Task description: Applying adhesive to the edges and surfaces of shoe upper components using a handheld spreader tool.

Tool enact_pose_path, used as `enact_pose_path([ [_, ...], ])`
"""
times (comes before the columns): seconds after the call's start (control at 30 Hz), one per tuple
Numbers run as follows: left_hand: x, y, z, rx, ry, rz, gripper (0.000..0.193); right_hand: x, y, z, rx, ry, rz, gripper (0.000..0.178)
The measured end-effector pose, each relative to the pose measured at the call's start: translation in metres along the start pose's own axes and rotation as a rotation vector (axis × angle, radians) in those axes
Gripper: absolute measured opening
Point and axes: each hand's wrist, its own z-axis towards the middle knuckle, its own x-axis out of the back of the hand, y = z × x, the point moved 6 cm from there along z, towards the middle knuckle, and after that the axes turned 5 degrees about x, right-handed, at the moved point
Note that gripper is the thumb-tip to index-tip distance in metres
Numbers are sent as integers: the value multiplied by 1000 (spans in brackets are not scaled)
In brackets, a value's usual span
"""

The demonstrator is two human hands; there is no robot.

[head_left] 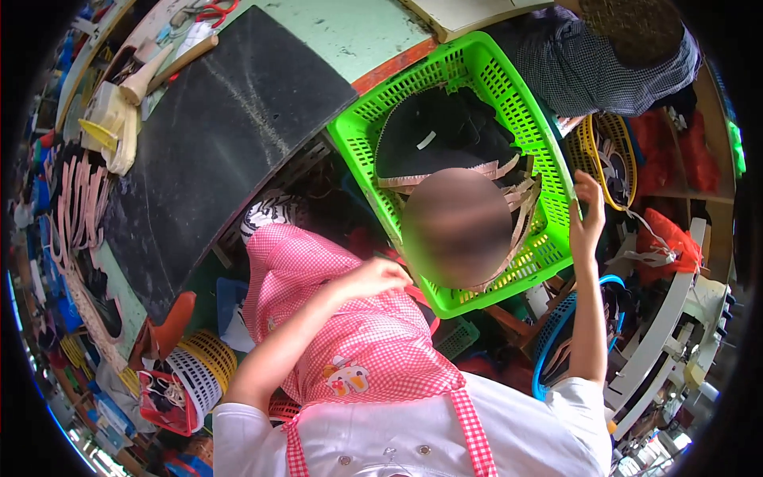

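A bright green plastic basket (560, 171) with slotted walls stands in front of me. In it lie black curved pieces (441, 131) with pale pinkish strips (477, 172) along their edges. A round blurred patch hides the near middle of the basket. My right hand (586, 208) is raised at the basket's right rim, thumb against or close to it, fingers bent and apart. My left hand (375, 278) is above my pink checked apron (373, 350), its loosely bent fingers pointing at the basket's near left rim. Whether those fingertips touch the rim I cannot tell.
A black mat (230, 135) covers part of the green table at left, with a wooden-handled mallet (183, 63) there. At far right bends a co-worker in a checked shirt (604, 63). Yellow (628, 159) and blue (544, 342) baskets stand right; white and yellow ones (199, 366) stand lower left.
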Motion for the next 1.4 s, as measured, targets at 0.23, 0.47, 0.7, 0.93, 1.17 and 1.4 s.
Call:
enact_pose_path([
  [0.23, 77, 146, -15, -710, 888, 617, 69, -76, 113, -142, -1212, 102, 570, 59],
  [0.47, 89, 128, 81, -188, 642, 658, 98, -125, 99, -132, -1086, 180, 936, 75],
  [0.7, 98, 129, 82, -331, 525, 298, 88, -119, 29, -97, -844, -78, 879, 77],
  [0.93, 116, 127, 74, -667, 384, -237, 74, -152, -81, -88, -542, -454, 1266, 78],
  [1.17, 115, 108, 46, -661, 664, 27, 64, -213, -109, -67, -56, -111, 360, 88],
  [1.4, 134, 114, -7, -453, 696, -48, 66, -205, -171, -49, -101, 12, 177, 83],
])
